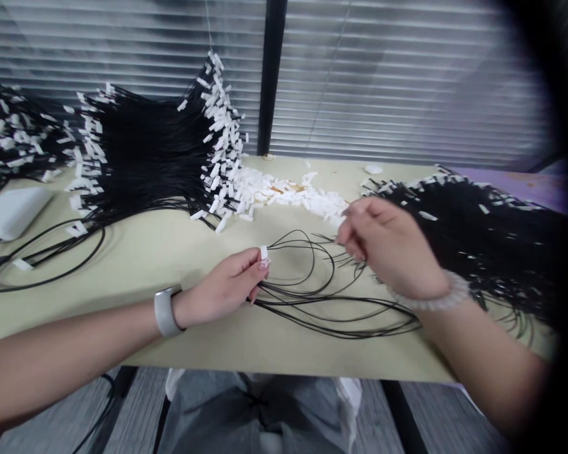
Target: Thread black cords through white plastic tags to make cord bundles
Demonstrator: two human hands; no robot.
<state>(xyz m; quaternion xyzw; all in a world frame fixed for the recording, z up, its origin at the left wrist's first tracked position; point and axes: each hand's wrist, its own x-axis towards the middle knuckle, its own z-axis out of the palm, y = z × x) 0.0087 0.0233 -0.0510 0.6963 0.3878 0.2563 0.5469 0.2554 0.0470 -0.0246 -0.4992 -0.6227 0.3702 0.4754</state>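
Note:
My left hand (227, 287) rests on the pale table (170, 252) and pinches a small white tag (264, 253) between thumb and fingertips, with several thin black cords (322, 302) running out from under it. My right hand (388, 249) hovers just to the right, fingers curled together over the far ends of those looped cords. Whether it grips a cord end is hidden by the fingers. A grey band sits on my left wrist and a bead bracelet on my right.
A big bundle of black tagged cords (146, 157) lies at the back left, another heap (478, 239) at the right. Loose white tags (288, 192) are scattered at the back centre. A white box (9, 211) sits at the left edge. Closed blinds hang behind.

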